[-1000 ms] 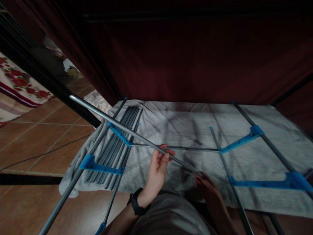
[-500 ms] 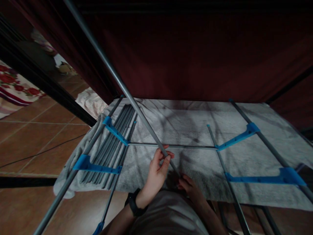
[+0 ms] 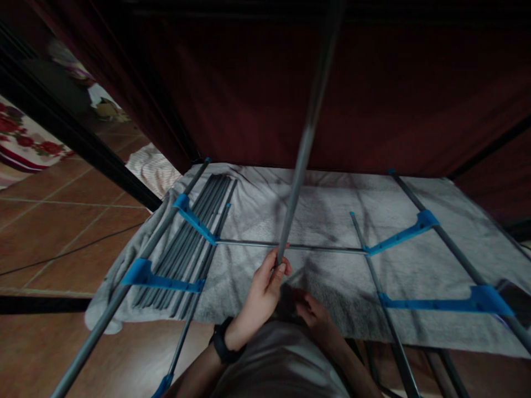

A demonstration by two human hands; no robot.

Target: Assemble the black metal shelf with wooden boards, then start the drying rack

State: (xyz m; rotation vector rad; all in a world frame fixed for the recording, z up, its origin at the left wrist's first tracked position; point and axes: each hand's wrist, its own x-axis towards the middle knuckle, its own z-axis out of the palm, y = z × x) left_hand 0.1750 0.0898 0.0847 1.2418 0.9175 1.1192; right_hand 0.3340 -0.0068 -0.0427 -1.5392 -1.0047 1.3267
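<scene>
A long grey metal tube (image 3: 302, 149) rises from my left hand (image 3: 267, 284), leaning slightly right toward the top of the view. The thumb and fingers of that hand are wrapped round its lower part; the tube's bottom end is hidden by the hand. To the right and a little lower, my right hand (image 3: 317, 319) is apart from the tube, its fingers loosely bent in shadow with nothing visible in them. In front of both hands lies a grey tube frame with blue plastic brackets (image 3: 166, 283), joined by a thin crossbar (image 3: 323, 248).
Several loose grey tubes (image 3: 186, 243) lie side by side on the left of a grey blanket (image 3: 265, 190). Another blue bracket (image 3: 448, 303) is on the right. Dark red curtains (image 3: 249, 99) hang behind. A cable (image 3: 70, 251) crosses the tiled floor at left.
The tube's upper end has swung from the upper left to the right and now stands steeper. My right hand has come off the tube's lower end; my left hand still grips it.
</scene>
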